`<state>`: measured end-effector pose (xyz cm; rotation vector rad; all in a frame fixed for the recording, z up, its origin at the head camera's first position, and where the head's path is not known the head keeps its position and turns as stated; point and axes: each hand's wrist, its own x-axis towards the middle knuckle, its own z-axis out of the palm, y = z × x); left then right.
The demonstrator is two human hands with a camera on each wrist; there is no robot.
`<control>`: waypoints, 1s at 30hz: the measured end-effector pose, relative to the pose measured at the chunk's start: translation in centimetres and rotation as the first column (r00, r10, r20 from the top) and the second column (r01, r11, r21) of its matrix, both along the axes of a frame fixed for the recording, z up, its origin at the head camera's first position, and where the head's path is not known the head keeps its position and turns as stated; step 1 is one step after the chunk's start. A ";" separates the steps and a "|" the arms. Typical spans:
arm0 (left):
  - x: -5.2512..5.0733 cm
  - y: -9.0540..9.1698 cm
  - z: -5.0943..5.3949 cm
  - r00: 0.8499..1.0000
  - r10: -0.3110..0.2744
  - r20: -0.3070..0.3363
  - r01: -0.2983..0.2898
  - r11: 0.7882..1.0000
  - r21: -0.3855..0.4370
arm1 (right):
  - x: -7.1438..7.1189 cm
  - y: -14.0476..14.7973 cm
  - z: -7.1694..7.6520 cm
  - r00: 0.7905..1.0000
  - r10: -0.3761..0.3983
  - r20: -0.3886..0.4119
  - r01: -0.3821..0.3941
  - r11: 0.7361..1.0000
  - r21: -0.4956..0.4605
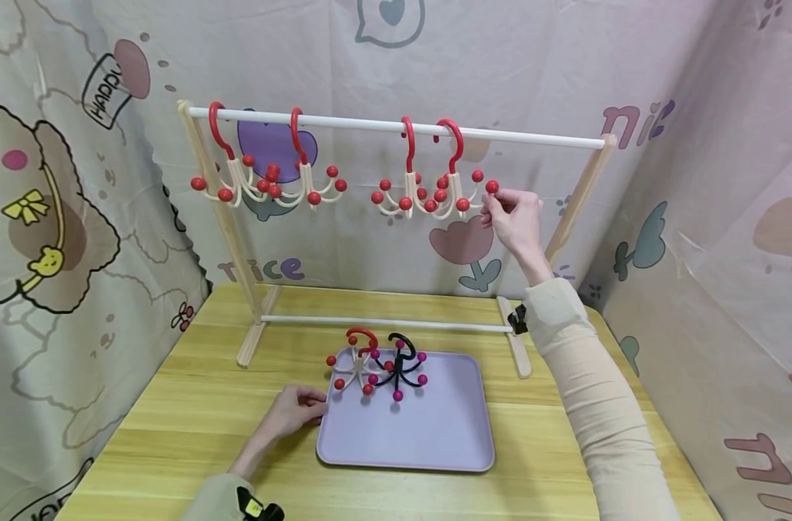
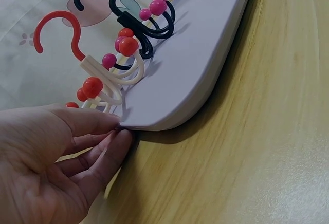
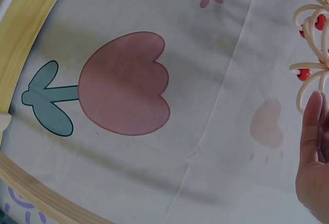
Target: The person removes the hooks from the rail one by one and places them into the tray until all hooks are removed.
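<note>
Hanging by their hooks on the rail (image 1: 356, 124), the first hanger (image 1: 236, 174) is at ten o'clock and the second hanger (image 1: 307, 177) at eleven. At seven, the left hand (image 1: 293, 409) pinches the nine o'clock rim of the tray (image 1: 435, 427), which lies on the table (image 1: 187, 405) at six. On it rest a red-hooked hanger (image 1: 359, 365) and a black hanger (image 1: 398, 367), side by side. The third hanger (image 1: 410, 184) hangs at twelve and the fourth hanger (image 1: 454, 184) at one; the right hand (image 1: 518, 221), at two, has thumb and finger pinched on an outer arm of the fourth. Judging by how things lie, four are up and two are left on the tray.

As for room, the first hanger sits close to the left post (image 1: 230, 231), with little rail beyond it. A bare stretch of rail lies at eleven to twelve, between the second and third. The tray's pair crowd its ten-to-twelve o'clock edge; from three to seven its surface is open. A longer bare stretch of rail runs at two, from the fourth to the right post (image 1: 577, 202). Whether the third and fourth touch, I cannot tell.
</note>
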<state>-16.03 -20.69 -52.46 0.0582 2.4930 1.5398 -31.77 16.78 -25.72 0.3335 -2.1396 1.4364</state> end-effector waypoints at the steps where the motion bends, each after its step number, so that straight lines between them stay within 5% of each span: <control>1: 0.0 0.0 0.1 1.000 0.005 -0.001 -0.005 1.000 -0.009 | 0.1 0.0 0.0 1.000 0.005 0.012 -0.006 1.000 0.007; 12: -0.3 -0.1 1.5 0.997 -0.015 -0.077 0.006 0.993 -0.118 | 0.1 -0.3 -0.3 0.995 0.053 0.083 -0.051 0.998 -0.022; 20: -2.4 0.1 6.8 0.969 0.003 -0.245 -0.038 0.990 -0.135 | 0.1 -0.3 -0.5 0.990 0.090 0.113 -0.085 0.995 -0.047; 22: -2.9 0.6 8.8 0.950 0.016 -0.311 -0.059 0.990 -0.129 | 0.1 -0.4 -0.5 0.987 0.105 0.125 -0.099 0.994 -0.054; 24: -3.5 1.5 11.3 0.915 0.044 -0.401 -0.096 0.989 -0.111 | 0.2 -0.4 -0.5 0.984 0.116 0.134 -0.110 0.992 -0.056; 30: -6.2 6.3 19.9 0.754 0.116 -0.646 -0.138 0.990 0.017 | 0.3 -0.5 -0.4 0.981 0.131 0.141 -0.122 0.990 -0.072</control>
